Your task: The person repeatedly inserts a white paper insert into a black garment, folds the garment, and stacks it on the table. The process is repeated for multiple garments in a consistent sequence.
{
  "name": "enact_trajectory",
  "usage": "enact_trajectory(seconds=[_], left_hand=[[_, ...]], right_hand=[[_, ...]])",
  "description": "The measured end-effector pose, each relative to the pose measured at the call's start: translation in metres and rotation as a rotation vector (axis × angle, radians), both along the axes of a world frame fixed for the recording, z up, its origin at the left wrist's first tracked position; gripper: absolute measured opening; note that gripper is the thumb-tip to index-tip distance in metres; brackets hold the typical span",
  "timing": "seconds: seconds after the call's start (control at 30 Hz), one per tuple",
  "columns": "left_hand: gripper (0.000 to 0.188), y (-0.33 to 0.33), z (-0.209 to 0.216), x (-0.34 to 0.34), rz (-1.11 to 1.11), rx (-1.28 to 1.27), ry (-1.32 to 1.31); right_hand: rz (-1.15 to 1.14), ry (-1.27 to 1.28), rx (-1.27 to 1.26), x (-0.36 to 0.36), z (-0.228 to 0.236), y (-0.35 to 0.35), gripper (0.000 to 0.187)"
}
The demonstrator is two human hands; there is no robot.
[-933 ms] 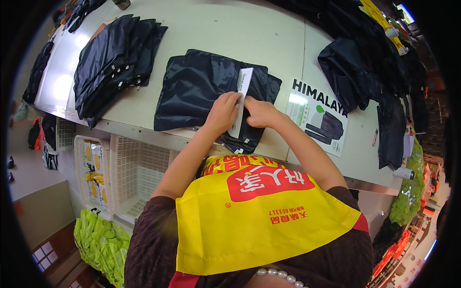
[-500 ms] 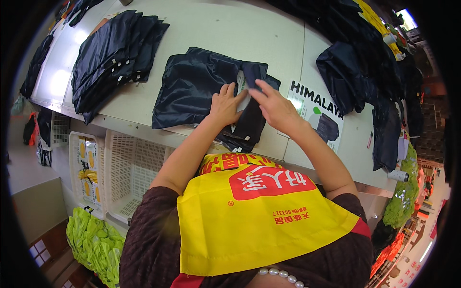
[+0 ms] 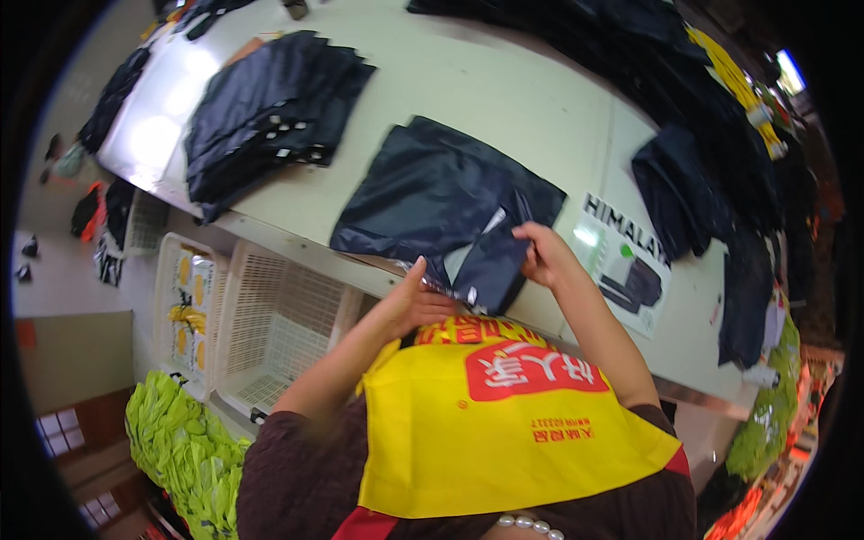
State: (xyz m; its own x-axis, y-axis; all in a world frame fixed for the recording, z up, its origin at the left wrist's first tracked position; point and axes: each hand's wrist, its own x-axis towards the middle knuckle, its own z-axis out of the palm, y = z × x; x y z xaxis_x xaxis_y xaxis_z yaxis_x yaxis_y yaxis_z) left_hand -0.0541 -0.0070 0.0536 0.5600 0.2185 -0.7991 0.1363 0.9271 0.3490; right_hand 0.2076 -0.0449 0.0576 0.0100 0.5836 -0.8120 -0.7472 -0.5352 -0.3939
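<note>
A folded navy garment (image 3: 432,193) of shiny fabric lies on the table in front of me, its right part folded over, a pale strip showing in the gap. My right hand (image 3: 547,256) pinches the fabric at the garment's right edge, fingers curled. At the near edge, my left hand (image 3: 409,301) has its thumb raised apart from stretched fingers, beside the garment's lower corner. Whether those fingers touch the cloth I cannot tell. To the right lies a white printed sheet (image 3: 621,265) picturing a dark folded garment.
Stacked navy garments (image 3: 279,99) lie at the left of the white table (image 3: 477,67). More dark cloth (image 3: 670,189) is heaped at the right. Below the table's edge stand a white basket (image 3: 288,315) and one with yellow packs (image 3: 191,306). Lime-green bundles (image 3: 175,441) lie lower left.
My hands have come apart: the left drew back to the near edge, and the right shifted to the garment's right side. The view has turned slightly, and the pale gap looks narrower.
</note>
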Motion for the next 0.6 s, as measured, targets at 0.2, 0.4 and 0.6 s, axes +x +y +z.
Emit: enact_trajectory(seconds=[0.2, 0.4, 0.6], left_hand=[[0.035, 0.026, 0.062, 0.008, 0.670, 0.281, -0.326], [0.033, 0.140, 0.147, -0.022, 0.909, 0.992, -0.405], [0.015, 0.326, 0.086, -0.102, 1.131, 0.911, -0.269]], right_hand=[[0.286, -0.138, 0.423, -0.036, 0.084, -0.020, 0.023], [0.623, -0.329, 0.637, -0.006, 0.102, -0.051, 0.045], [0.898, -0.489, 0.515, 0.015, 0.104, -0.093, 0.039]])
